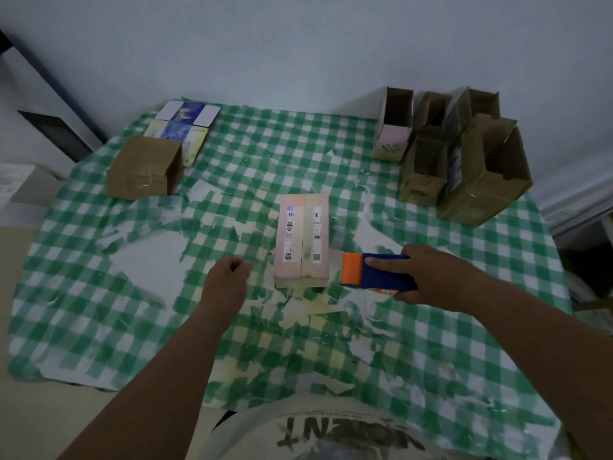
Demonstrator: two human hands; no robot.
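1 tape dispenser (pixel 374 272) gripped by right hand (pixel 431 277) beside pink box (pixel 302 240); left hand (pixel 229 277) curled, holding nothing.

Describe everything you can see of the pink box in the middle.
The pink box is a closed cardboard carton lying flat on the checked tablecloth, long side pointing away. Its top flaps meet at a middle seam, each bearing a white barcode label. The left hand and the tape dispenser in the right hand flank it without touching.
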